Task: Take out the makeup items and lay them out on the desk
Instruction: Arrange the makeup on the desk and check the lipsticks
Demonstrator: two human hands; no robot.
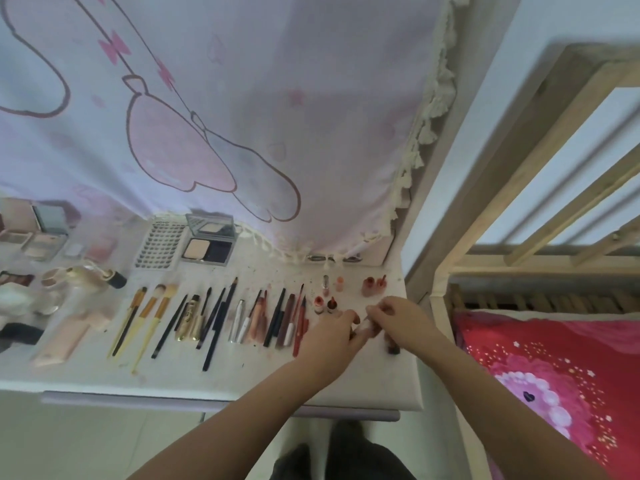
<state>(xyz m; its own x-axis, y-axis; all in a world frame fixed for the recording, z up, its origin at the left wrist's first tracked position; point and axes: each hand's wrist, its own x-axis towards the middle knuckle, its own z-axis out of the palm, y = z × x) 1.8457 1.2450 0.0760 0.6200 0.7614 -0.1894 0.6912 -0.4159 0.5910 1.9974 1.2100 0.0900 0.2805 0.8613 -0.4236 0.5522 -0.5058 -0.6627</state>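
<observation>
Tube (366,326), small and pale pink, sits between your two hands just above the right end of the tabletop (381,382); your left hand (332,336) wraps its near end and the fingers (375,310) of your right hand (403,320) pinch the far end, so both hands are clamped on the same item. Judging by the layout, your step is to set it down in the gap between the row of pencils and liners (277,317) and the dark tube (393,344) lying under your right wrist. Lower it flat and parallel to its neighbours, let the right hand go first, and keep your left forearm high so it does not sweep the red pencil (300,327) just beside it. The little bottles (325,304) and the nail-polish pair (374,285) stand upright close behind your knuckles, so withdraw toward yourself, not forward. Further left the brushes (149,313), the compact (207,244) and the lash tray (159,245) are well apart from the work. What the tube really is stays unclear, since your fingers cover most of it and the frame is soft. The dark tube is half hidden, the items at the far left are blurred and cut off by the edge, and no bag or case from which things come is in view.
</observation>
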